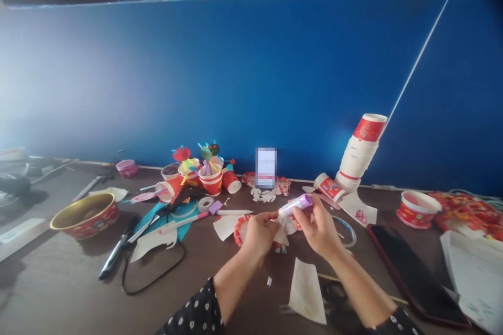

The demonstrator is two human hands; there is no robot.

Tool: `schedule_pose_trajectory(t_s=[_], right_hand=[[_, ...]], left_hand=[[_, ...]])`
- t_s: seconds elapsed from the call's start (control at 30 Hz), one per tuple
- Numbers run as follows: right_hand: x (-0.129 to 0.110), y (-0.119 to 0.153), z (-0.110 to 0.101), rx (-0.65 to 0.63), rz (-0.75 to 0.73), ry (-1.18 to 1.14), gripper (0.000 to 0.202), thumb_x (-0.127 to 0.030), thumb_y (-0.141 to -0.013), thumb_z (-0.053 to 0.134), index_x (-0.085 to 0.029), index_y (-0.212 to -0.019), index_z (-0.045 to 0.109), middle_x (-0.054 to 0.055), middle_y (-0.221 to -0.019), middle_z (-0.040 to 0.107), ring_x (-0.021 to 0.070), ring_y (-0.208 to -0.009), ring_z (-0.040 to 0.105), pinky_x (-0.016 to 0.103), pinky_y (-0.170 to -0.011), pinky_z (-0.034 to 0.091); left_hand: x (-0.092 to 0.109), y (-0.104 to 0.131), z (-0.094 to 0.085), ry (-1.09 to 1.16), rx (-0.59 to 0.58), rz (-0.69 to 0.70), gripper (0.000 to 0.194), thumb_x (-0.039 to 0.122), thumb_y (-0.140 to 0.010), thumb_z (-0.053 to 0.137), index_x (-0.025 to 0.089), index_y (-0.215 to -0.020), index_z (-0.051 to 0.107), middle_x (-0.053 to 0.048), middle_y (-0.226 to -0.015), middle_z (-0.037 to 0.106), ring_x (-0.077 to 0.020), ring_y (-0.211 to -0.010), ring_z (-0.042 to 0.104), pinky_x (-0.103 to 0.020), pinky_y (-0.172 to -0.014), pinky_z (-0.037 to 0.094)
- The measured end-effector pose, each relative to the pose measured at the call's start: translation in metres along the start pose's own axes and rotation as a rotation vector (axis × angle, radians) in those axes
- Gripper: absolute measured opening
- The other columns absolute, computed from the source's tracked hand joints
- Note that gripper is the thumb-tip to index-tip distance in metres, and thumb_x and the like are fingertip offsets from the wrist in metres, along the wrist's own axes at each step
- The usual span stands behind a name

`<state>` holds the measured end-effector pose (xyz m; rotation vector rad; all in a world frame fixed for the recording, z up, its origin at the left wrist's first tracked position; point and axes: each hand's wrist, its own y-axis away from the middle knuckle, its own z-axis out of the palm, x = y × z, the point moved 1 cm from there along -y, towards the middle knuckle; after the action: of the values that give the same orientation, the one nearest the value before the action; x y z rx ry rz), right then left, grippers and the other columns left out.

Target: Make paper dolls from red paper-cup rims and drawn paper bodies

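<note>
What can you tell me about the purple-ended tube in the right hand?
The tube is slim and pale, probably plastic, with a wider purple end and a printed, unreadable label. It slants above the table, purple end to the right, held in the fingers of the right hand. Its other end meets the left hand's fingertips in view; contact is unclear.

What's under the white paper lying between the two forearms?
Apparently scissors: dark handles show beyond the right edge of the white paper, narrow tips beyond its left. Whatever else it covers can't be seen.
</note>
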<state>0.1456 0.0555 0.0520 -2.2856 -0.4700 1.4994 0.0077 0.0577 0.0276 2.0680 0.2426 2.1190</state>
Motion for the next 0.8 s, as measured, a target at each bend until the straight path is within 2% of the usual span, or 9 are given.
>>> schedule_pose_trajectory(t_s=[0.17,0.37,0.57,0.8], right_hand=[[0.0031,0.0011,-0.0027,0.046,-0.028,0.204,0.018,-0.035,-0.079,0.048,-0.021,-0.086,0.041,0.001,-0.071,0.060,0.0153,-0.060,0.058,0.025,-0.056,0.045],[-0.0033,0.0021,0.0005,-0.003,-0.058,0.254,0.018,-0.034,-0.079,0.046,-0.020,-0.090,0.042,0.002,-0.074,0.061,0.0147,-0.060,0.059,0.023,-0.054,0.045],[0.0006,0.0004,-0.0028,0.058,-0.067,0.295,0.017,-0.035,-0.080,0.045,-0.020,-0.087,0.041,0.002,-0.071,0.060,0.0156,-0.061,0.059,0.025,-0.057,0.045],[-0.0026,0.0022,0.0019,0.003,-0.062,0.270,0.017,-0.034,-0.080,0.045,-0.020,-0.091,0.042,0.002,-0.074,0.061,0.0150,-0.059,0.059,0.024,-0.056,0.046]], left_hand=[[0.0005,0.0002,-0.0001,0.007,-0.011,0.023,0.024,0.013,-0.072,0.051,0.010,-0.094,0.058,-0.001,-0.061,0.060,-0.0103,-0.044,0.053,-0.019,-0.034,0.042],[0.0011,0.0003,0.0007,0.015,-0.043,0.061,0.021,0.011,-0.072,0.049,0.010,-0.090,0.059,0.001,-0.056,0.058,-0.0097,-0.041,0.051,-0.019,-0.034,0.043],[0.0000,-0.0008,0.0001,0.009,-0.006,0.038,0.021,0.010,-0.071,0.050,0.010,-0.091,0.058,0.001,-0.057,0.058,-0.0092,-0.040,0.050,-0.019,-0.033,0.042],[0.0003,0.0011,0.0004,0.040,-0.037,0.065,0.020,0.013,-0.072,0.051,0.010,-0.090,0.060,0.001,-0.054,0.056,-0.0098,-0.041,0.050,-0.020,-0.035,0.043]])
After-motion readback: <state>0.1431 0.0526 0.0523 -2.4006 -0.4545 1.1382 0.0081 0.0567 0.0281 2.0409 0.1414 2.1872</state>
